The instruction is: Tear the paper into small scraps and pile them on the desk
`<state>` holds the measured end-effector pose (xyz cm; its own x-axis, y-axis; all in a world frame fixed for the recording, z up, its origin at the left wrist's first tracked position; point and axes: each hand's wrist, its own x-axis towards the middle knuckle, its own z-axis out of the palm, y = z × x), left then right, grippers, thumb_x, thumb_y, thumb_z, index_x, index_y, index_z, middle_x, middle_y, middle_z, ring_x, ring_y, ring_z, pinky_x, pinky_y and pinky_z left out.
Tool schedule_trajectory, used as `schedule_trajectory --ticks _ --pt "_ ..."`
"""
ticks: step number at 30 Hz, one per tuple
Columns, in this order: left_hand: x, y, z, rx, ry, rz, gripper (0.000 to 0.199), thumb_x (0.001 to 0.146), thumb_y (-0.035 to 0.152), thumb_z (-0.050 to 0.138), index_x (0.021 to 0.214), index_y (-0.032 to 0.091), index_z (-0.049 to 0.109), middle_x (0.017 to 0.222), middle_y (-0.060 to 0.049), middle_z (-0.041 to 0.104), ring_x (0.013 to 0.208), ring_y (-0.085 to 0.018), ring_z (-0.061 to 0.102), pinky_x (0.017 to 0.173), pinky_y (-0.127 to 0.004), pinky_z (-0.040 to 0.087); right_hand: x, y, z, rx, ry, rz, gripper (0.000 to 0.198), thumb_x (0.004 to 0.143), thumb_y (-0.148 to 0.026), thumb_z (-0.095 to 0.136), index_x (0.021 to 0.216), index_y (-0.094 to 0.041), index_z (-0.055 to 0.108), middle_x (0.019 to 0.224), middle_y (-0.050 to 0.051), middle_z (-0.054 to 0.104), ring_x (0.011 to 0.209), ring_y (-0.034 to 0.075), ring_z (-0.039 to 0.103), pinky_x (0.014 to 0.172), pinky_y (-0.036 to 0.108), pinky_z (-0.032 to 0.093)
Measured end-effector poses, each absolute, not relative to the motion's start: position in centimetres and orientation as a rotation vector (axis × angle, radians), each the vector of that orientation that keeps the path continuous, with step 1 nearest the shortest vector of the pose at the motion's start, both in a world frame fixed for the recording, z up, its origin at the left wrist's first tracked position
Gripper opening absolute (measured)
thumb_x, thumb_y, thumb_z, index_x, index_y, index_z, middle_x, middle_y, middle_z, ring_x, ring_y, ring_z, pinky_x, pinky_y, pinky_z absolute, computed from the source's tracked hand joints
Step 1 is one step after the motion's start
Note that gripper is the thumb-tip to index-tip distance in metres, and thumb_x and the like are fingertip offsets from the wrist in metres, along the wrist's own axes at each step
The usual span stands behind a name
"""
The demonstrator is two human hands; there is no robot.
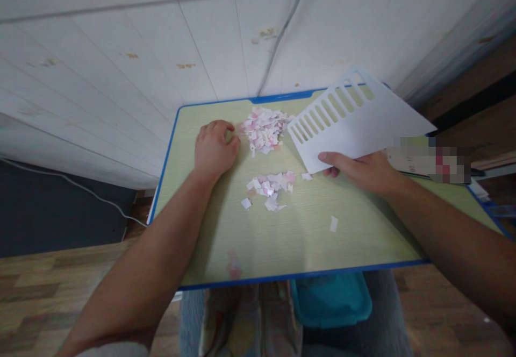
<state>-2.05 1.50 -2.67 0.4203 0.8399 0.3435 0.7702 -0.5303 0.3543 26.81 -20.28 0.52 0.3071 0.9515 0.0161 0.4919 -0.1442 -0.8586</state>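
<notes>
My right hand (358,170) grips the lower edge of a white slotted scraper (363,123), thumb on top and fingers beneath. The flat scraper is tilted over the right of the table, a row of oblong slots along its far left side. Its left corner reaches the large pile of torn paper bits (266,128), white and pink. To the left of that pile rests my left hand (216,149), fingers bent, thumb apart from the forefinger, with nothing seen in it. A smaller scatter of paper bits (274,185) lies nearer me.
The small table (290,238) has a pale green top with a blue rim. A lone paper scrap (334,223) lies toward its front right. Below the front edge is a teal plastic bin (332,303). Behind stands a white plank wall (209,40) with a grey cable (282,31).
</notes>
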Motion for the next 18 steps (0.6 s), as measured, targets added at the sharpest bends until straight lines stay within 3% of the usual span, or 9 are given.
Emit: schedule_trajectory --ticks 7,18 --pt "-2.09 1.42 -2.61 2.533 1.449 0.732 0.025 0.099 0.025 0.064 0.120 0.026 0.077 0.143 -0.014 0.083 0.142 -0.038 0.070 0.132 -0.055 0.053 26.98 -20.16 0.54 -1.809 -1.351 0.680 0.043 0.097 -0.049 0.080 0.058 -0.031 0.073 0.065 0.007 0.077 0.065 0.028 0.075 0.075 0.045 0.067" --pt "-1.94 1.50 -2.74 2.531 1.441 0.741 0.026 0.100 0.022 0.064 0.121 0.022 0.078 0.144 -0.016 0.083 0.142 -0.038 0.071 0.131 -0.053 0.052 26.76 -20.18 0.85 -1.832 -1.449 0.645 0.047 0.100 -0.061 0.075 0.061 -0.034 0.073 0.072 0.007 0.082 0.078 0.033 0.082 0.091 0.048 0.070"
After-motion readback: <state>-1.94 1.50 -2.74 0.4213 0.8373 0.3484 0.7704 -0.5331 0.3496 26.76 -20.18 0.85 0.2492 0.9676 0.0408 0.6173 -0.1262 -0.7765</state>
